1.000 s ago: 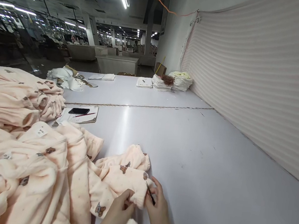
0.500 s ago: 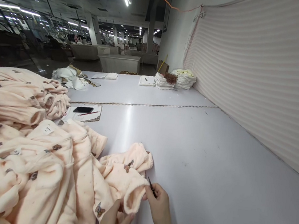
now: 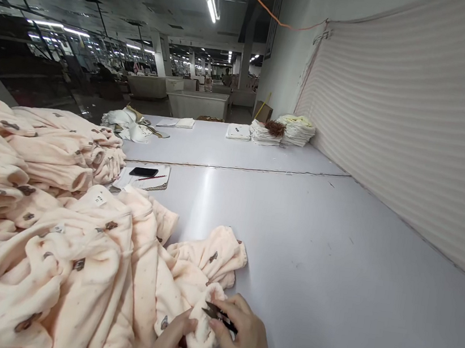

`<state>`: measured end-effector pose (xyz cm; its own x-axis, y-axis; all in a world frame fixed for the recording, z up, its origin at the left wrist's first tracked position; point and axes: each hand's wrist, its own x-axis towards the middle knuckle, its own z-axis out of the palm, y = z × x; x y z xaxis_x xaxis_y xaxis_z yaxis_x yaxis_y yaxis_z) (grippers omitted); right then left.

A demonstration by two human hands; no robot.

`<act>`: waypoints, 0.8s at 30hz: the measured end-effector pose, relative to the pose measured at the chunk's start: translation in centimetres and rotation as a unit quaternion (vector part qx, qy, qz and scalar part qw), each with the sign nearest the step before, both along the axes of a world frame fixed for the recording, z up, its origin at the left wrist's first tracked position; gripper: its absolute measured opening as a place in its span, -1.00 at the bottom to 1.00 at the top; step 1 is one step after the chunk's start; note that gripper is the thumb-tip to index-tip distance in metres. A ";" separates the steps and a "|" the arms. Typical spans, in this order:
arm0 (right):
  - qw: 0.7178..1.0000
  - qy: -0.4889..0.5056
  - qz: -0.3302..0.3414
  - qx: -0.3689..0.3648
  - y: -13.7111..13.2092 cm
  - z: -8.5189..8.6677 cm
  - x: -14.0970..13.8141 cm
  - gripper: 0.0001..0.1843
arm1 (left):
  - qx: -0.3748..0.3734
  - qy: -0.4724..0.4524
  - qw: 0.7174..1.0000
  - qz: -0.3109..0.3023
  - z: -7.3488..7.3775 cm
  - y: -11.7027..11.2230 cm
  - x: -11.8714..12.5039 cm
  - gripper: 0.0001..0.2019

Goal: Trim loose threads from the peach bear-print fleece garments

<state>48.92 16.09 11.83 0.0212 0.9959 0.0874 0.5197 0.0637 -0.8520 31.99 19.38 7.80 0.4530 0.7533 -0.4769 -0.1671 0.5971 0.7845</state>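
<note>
A peach fleece garment [image 3: 198,272] with small brown butterfly prints lies at the near edge of a white table [image 3: 312,247]. My left hand [image 3: 170,340] pinches the garment's cuff from below. My right hand [image 3: 242,341] grips small black thread snips [image 3: 217,313], their tips touching the cuff's fluffy edge. More of the same peach garments [image 3: 54,253] are heaped to the left of my hands.
A stack of folded peach garments [image 3: 48,144] rises at the left. Behind it a black phone [image 3: 143,172] and a red pen rest on papers. Far off lie white fabric scraps [image 3: 130,124] and stacked white pieces [image 3: 283,130]. A striped cloth wall [image 3: 414,124] runs along the right.
My hands turned the cuff and drew it nearer. The snips swung from pointing up-left at the sleeve's side to lying across the cuff's edge. The view shifted slightly left.
</note>
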 end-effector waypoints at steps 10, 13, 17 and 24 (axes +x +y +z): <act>0.998 0.060 -0.030 -0.003 0.1 -0.9 -0.3 -0.82 | -0.043 -0.018 0.999 -0.017 0.6 0.1 -0.5 -0.68; 0.995 0.068 -0.064 -0.018 0.3 -1.6 -0.2 -0.78 | 0.071 0.103 0.990 -0.058 1.7 0.3 -0.3 -0.66; 0.995 0.046 -0.084 -0.037 1.0 -3.1 -0.2 -0.71 | 0.341 0.372 0.861 -0.068 2.3 0.2 0.0 -0.84; 0.992 0.105 0.015 -0.068 0.3 -1.9 0.1 -0.84 | 0.409 0.390 0.822 0.068 0.9 -0.8 -0.7 -0.86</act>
